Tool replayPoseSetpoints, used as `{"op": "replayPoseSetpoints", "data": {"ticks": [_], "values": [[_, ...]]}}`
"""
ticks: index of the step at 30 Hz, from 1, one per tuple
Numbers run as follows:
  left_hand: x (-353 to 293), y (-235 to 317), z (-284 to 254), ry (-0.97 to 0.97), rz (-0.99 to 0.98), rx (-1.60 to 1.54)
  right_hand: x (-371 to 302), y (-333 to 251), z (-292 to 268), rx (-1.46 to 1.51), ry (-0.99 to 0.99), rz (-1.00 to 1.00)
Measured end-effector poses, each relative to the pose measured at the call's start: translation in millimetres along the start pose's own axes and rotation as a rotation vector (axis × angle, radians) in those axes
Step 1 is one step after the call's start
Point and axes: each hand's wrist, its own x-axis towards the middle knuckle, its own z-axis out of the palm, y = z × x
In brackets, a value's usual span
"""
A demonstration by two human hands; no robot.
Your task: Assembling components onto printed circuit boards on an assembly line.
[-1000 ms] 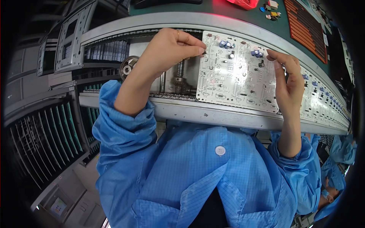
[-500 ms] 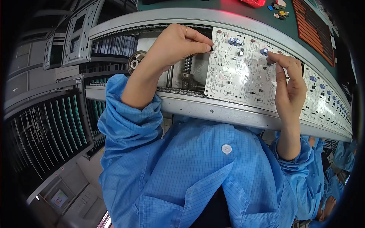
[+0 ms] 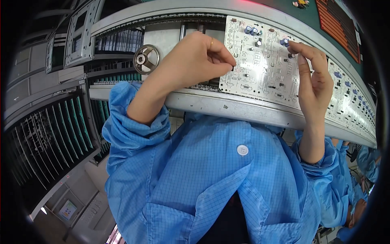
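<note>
A white circuit board (image 3: 254,83) lies on the rails in front of me, with several small parts standing on it. My left hand (image 3: 199,59) is closed in a pinch at the board's left side, its fingertips on a small black component (image 3: 233,68), partly hidden by them. My right hand (image 3: 315,77) hovers over the board's right side with thumb and index finger apart. Its index fingertip is next to a blue capacitor (image 3: 284,42), and a small black capacitor (image 3: 291,55) stands just below that finger. The other right fingers are curled, and the palm is partly hidden.
Metal rails with a chain (image 3: 227,106) run along both sides of the board. A handwheel (image 3: 146,59) sits by my left forearm. More populated boards (image 3: 349,101) are at the right. Racks of boards (image 3: 53,138) stand at the left; brown strips (image 3: 337,28) lie beyond the rail.
My left hand has moved down along the board's left side, toward me and slightly right, still pinching the black component. My right hand stays near the blue capacitor. The whole view has shifted slightly.
</note>
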Motion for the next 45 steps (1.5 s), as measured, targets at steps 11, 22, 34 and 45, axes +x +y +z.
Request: {"op": "replayPoseSetpoints", "data": {"ticks": [11,22,34,45], "values": [[-5,8,22,0.074,0.002,0.282,-7,6,4,0.037,0.072,0.011],[-6,6,24,0.062,0.020,0.261,-15,15,-1,0.022,0.005,-0.001],[-12,4,32,0.099,0.147,0.382,-15,12,1,0.050,0.009,-0.003],[-17,-7,44,0.160,0.495,0.591,-21,-11,8,-0.590,-0.234,-0.202]]}}
